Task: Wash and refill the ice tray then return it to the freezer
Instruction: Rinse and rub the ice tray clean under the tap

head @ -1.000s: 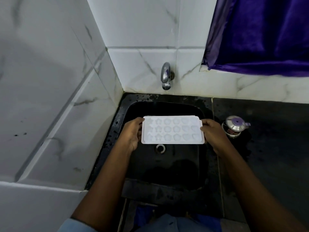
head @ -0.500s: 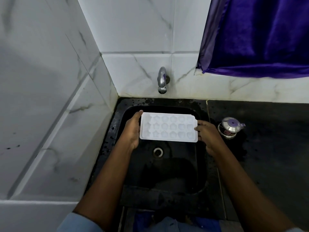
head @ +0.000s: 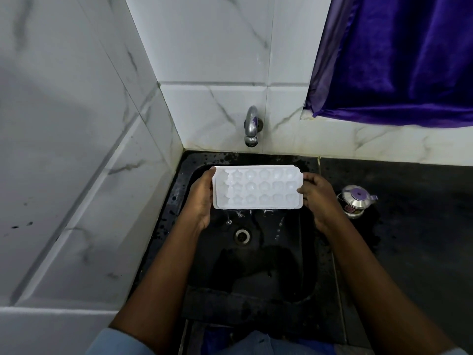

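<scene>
A white ice tray (head: 258, 187) with star-shaped and round moulds is held level over the black sink (head: 256, 265), just below the chrome tap (head: 251, 128). My left hand (head: 201, 201) grips the tray's left end, the thumb on its rim. My right hand (head: 318, 198) grips the right end. Water drips from the tray's near edge toward the drain (head: 242, 236). No stream from the tap is visible.
A small steel pot with a purple-knobbed lid (head: 355, 201) stands on the wet black counter (head: 409, 226) right of the sink. White marble-look tiled walls close off the left and back. A purple curtain (head: 399, 60) hangs at the upper right.
Both hands have carried the tray a little farther back toward the tap. Water now falls from the tray's near edge into the sink.
</scene>
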{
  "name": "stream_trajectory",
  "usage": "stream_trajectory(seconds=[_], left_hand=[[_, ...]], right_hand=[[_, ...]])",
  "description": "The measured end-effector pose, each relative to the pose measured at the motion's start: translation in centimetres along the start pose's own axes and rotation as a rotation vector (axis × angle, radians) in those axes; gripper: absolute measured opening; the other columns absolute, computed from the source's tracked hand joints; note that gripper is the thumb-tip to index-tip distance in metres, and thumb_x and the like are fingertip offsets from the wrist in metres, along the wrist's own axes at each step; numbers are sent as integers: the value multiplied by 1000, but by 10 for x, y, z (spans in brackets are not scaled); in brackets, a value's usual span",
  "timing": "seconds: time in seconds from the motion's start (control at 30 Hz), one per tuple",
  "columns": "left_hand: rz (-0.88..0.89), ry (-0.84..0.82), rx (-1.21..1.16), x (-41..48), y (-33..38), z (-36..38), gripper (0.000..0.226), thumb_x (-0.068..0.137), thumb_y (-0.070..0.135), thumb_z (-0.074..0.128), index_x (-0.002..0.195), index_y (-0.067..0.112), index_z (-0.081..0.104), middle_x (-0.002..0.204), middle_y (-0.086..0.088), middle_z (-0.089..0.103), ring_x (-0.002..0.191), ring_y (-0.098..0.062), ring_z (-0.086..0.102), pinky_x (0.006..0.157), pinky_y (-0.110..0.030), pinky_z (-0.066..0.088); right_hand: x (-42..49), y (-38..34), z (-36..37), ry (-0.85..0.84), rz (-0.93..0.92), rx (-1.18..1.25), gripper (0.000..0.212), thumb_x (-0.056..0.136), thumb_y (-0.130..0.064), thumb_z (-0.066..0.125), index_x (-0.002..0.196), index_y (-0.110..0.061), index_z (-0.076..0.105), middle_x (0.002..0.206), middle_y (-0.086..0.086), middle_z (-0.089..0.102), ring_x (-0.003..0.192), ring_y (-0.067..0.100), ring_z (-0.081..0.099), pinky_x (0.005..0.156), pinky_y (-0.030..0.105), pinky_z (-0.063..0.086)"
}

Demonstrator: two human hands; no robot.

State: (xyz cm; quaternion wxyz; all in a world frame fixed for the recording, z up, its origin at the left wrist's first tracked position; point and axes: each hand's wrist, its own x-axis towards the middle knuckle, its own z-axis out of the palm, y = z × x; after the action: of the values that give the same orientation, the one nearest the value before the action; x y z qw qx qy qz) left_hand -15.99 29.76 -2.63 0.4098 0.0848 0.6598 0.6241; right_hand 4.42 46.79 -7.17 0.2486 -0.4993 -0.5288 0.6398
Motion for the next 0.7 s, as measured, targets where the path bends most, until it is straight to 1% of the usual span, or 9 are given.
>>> stream_trajectory(seconds=[0.13, 0.2, 0.27, 0.33, 0.4, 0.47, 0.53, 0.63, 0.7], left_hand=[[17, 32, -21, 0, 0, -2, 36, 109, 47, 46, 105, 26, 75, 88, 10, 82, 77, -4, 77, 69, -27, 58], [20, 45, -41, 0, 0, -4, 35, 108, 49, 48, 107, 26, 76, 92, 11, 82, 86, -8, 77, 77, -31, 57], [33, 54, -58, 1, 0, -6, 35, 108, 48, 49, 106, 26, 76, 94, 10, 82, 93, -11, 75, 81, -32, 57], [45, 61, -77, 0, 0, -9, 35, 108, 48, 49, 106, 25, 75, 95, 10, 82, 92, -11, 76, 84, -33, 56], [59, 63, -90, 1, 0, -11, 36, 109, 48, 48, 108, 24, 75, 98, 8, 82, 90, -9, 77, 84, -33, 56], [77, 67, -98, -1, 2, -13, 36, 109, 47, 48, 109, 24, 75, 99, 8, 82, 92, -11, 76, 81, -31, 57], [102, 53, -101, -2, 4, -13, 36, 110, 46, 46, 109, 24, 74, 98, 9, 82, 92, -11, 76, 79, -31, 57], [151, 37, -115, -6, 7, -11, 35, 111, 41, 43, 102, 26, 73, 91, 11, 81, 83, -5, 75, 77, -30, 55], [184, 20, -118, -9, 8, -10, 35, 112, 36, 42, 101, 26, 73, 91, 10, 81, 82, -4, 76, 72, -26, 56]], right_hand=[[0, -2, 2, -18, -37, 44, 54, 76, -8, 55, 126, -20, 70, 119, 1, 77, 115, 26, 71, 102, 55, 56], [1, -2, 5, -30, -50, 58, 56, 78, -2, 53, 129, -17, 69, 121, 0, 77, 119, 23, 69, 107, 52, 53], [0, -2, 8, -30, -59, 65, 56, 81, 4, 51, 130, -17, 69, 122, 0, 76, 121, 22, 68, 109, 50, 52], [-1, -2, 10, -35, -74, 74, 58, 82, 7, 50, 132, -16, 67, 122, 0, 76, 121, 23, 68, 107, 46, 53], [-3, -2, 11, -33, -87, 92, 57, 85, 12, 48, 128, -19, 68, 120, 1, 76, 119, 25, 69, 101, 44, 55], [-6, -3, 12, -36, -107, 102, 56, 87, 15, 47, 124, -22, 68, 120, 0, 76, 117, 24, 70, 100, 44, 54], [-9, -4, 12, -51, -130, 115, 58, 88, 16, 47, 131, -18, 65, 126, 0, 74, 121, 23, 68, 101, 44, 53], [-17, -8, 12, -82, -161, 152, 62, 89, 19, 47, 140, -15, 58, 133, -3, 69, 125, 18, 65, 103, 41, 52], [-19, -9, 10, -103, -185, 161, 64, 89, 18, 51, 144, -14, 56, 136, -3, 69, 127, 18, 64, 106, 43, 54]])
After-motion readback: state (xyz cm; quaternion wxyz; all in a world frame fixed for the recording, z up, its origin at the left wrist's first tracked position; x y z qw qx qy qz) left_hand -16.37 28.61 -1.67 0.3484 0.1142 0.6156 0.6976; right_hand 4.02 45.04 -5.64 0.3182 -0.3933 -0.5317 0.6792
